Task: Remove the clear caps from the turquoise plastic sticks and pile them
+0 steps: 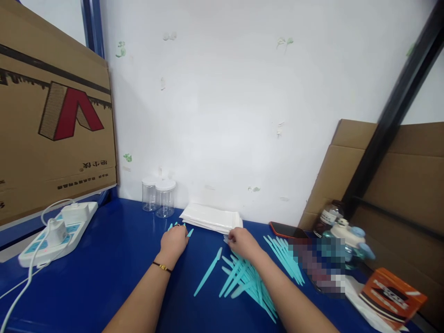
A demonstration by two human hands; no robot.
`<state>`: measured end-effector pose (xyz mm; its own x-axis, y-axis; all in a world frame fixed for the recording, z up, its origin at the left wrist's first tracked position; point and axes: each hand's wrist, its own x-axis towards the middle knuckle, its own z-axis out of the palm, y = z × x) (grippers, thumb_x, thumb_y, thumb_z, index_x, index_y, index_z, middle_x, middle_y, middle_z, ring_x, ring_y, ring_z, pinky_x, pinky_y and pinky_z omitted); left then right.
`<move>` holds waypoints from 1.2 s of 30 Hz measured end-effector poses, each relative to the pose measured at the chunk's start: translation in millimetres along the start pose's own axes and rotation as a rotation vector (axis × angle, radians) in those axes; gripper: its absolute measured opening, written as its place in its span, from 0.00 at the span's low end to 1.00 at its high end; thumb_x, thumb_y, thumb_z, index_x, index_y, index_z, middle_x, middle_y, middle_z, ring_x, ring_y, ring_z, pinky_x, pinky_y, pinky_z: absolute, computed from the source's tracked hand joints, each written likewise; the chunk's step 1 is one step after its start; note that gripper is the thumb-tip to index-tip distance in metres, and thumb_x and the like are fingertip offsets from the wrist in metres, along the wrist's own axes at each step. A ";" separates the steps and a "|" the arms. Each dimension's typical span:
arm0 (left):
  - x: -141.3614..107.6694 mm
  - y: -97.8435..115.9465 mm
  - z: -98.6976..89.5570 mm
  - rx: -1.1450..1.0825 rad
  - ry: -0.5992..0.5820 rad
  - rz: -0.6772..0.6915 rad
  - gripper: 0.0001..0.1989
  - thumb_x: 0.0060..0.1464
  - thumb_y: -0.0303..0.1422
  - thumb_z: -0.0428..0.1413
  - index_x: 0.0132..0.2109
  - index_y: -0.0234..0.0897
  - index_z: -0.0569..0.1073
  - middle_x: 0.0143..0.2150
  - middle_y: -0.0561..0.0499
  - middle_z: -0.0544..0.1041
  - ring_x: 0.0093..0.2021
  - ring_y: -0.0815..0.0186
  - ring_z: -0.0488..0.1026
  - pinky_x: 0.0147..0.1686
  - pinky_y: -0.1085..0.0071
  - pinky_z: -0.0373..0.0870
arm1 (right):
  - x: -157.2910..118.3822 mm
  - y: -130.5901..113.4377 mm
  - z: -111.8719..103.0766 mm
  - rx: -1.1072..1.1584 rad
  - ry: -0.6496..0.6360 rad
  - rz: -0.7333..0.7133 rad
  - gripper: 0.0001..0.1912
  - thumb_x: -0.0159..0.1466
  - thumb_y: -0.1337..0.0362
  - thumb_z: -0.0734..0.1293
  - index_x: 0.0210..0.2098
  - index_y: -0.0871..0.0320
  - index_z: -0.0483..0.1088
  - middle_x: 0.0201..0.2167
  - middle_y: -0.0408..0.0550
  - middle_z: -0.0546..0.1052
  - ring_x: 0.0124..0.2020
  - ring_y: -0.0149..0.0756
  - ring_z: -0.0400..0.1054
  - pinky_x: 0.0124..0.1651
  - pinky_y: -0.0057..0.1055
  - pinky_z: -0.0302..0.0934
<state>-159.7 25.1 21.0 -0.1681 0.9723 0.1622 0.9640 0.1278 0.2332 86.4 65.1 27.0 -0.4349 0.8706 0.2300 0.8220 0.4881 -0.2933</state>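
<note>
My left hand (174,240) is closed around several turquoise plastic sticks, whose tips (190,232) poke out past the fingers. Its wrist wears a dark band with a gold bead. My right hand (242,242) has its fingers pinched together at the top of a loose pile of turquoise sticks (248,282); a pale tip shows by the fingertips, but what it belongs to is unclear. Between the hands one stick (208,272) lies alone on the blue table. Right of my right forearm, more sticks (285,259) lie side by side in a row.
Against the wall stand two clear jars (165,199) and a stack of white packets (211,217). A power strip (58,233) lies left. To the right are a phone (287,230), a brown bottle (329,217), a teal-and-cream container (347,243) and an orange box (391,298).
</note>
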 end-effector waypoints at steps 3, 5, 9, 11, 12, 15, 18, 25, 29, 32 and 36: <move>-0.9 3.0 -2.3 0.023 -0.001 0.025 0.07 0.49 0.32 0.50 0.33 0.36 0.73 0.37 0.44 0.75 0.39 0.60 0.72 0.35 0.69 0.64 | 10.4 -12.2 13.4 -0.037 -0.014 0.030 0.04 0.51 0.71 0.64 0.26 0.61 0.71 0.33 0.56 0.75 0.36 0.43 0.69 0.35 0.31 0.57; -1.5 5.2 -2.2 0.035 0.005 0.040 0.08 0.49 0.31 0.50 0.33 0.36 0.73 0.37 0.43 0.76 0.38 0.59 0.72 0.36 0.68 0.63 | 14.8 -17.5 18.4 -0.026 -0.012 0.040 0.03 0.50 0.72 0.65 0.25 0.62 0.70 0.33 0.59 0.75 0.36 0.45 0.69 0.35 0.33 0.57; -3.4 10.9 0.9 0.034 0.018 0.059 0.09 0.49 0.29 0.49 0.33 0.34 0.74 0.35 0.42 0.76 0.38 0.58 0.72 0.37 0.67 0.63 | 15.1 -22.2 13.9 0.065 -0.016 0.038 0.03 0.53 0.71 0.62 0.25 0.59 0.68 0.27 0.51 0.75 0.31 0.38 0.70 0.32 0.29 0.58; -4.5 13.7 1.8 0.017 0.016 0.071 0.08 0.47 0.29 0.50 0.32 0.33 0.74 0.35 0.41 0.76 0.38 0.58 0.72 0.37 0.67 0.62 | 9.7 -20.7 6.5 0.271 -0.032 0.071 0.03 0.55 0.69 0.60 0.27 0.59 0.66 0.24 0.47 0.74 0.26 0.33 0.70 0.28 0.25 0.58; -5.0 15.1 1.7 0.004 0.015 0.082 0.07 0.46 0.28 0.51 0.31 0.33 0.74 0.34 0.41 0.76 0.38 0.58 0.72 0.37 0.67 0.62 | 5.7 -19.0 2.3 0.441 -0.040 0.098 0.03 0.55 0.68 0.60 0.28 0.59 0.64 0.23 0.45 0.74 0.24 0.32 0.70 0.26 0.24 0.58; -6.1 20.7 -0.4 -0.048 0.021 0.123 0.07 0.47 0.29 0.51 0.30 0.34 0.73 0.34 0.43 0.76 0.38 0.59 0.72 0.38 0.67 0.61 | -9.9 -11.1 -9.1 1.000 -0.035 0.159 0.05 0.56 0.63 0.62 0.30 0.58 0.62 0.23 0.44 0.73 0.23 0.34 0.71 0.23 0.24 0.57; -7.4 30.5 -3.3 -0.139 0.022 0.184 0.08 0.51 0.32 0.49 0.31 0.36 0.72 0.32 0.48 0.76 0.35 0.64 0.71 0.36 0.70 0.60 | -24.8 -3.8 -15.7 1.256 0.057 0.153 0.09 0.55 0.60 0.66 0.30 0.58 0.63 0.24 0.44 0.73 0.23 0.32 0.70 0.23 0.23 0.56; -17.7 57.3 0.6 -0.800 -0.181 0.385 0.13 0.50 0.40 0.50 0.33 0.34 0.71 0.27 0.54 0.71 0.27 0.71 0.64 0.26 0.77 0.58 | -34.4 -5.1 -14.7 1.360 0.284 0.184 0.13 0.56 0.56 0.67 0.30 0.59 0.65 0.26 0.46 0.74 0.23 0.30 0.68 0.22 0.23 0.54; -19.8 61.2 3.6 -0.811 -0.258 0.380 0.14 0.48 0.42 0.52 0.32 0.33 0.71 0.24 0.55 0.69 0.24 0.72 0.61 0.24 0.77 0.56 | -34.2 -10.6 -13.4 1.337 0.265 0.161 0.13 0.55 0.56 0.67 0.29 0.60 0.66 0.24 0.46 0.74 0.21 0.29 0.66 0.22 0.23 0.52; -18.9 61.7 4.4 -0.821 -0.269 0.378 0.14 0.47 0.42 0.53 0.32 0.33 0.71 0.24 0.55 0.68 0.24 0.72 0.61 0.24 0.77 0.56 | -34.9 -13.5 -12.6 1.334 0.233 0.157 0.13 0.55 0.56 0.68 0.29 0.60 0.66 0.24 0.45 0.73 0.21 0.29 0.66 0.21 0.23 0.52; -19.1 61.2 2.8 -0.832 -0.269 0.370 0.14 0.47 0.41 0.53 0.32 0.34 0.71 0.23 0.56 0.68 0.24 0.72 0.61 0.25 0.77 0.57 | -35.5 -13.5 -13.8 1.315 0.241 0.163 0.14 0.55 0.55 0.68 0.29 0.60 0.66 0.23 0.45 0.73 0.20 0.29 0.65 0.21 0.23 0.51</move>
<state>-96.9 14.9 29.5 0.2719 0.9488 0.1611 0.4732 -0.2775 0.8361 95.8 26.8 35.6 -0.1805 0.9578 0.2236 -0.1607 0.1956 -0.9674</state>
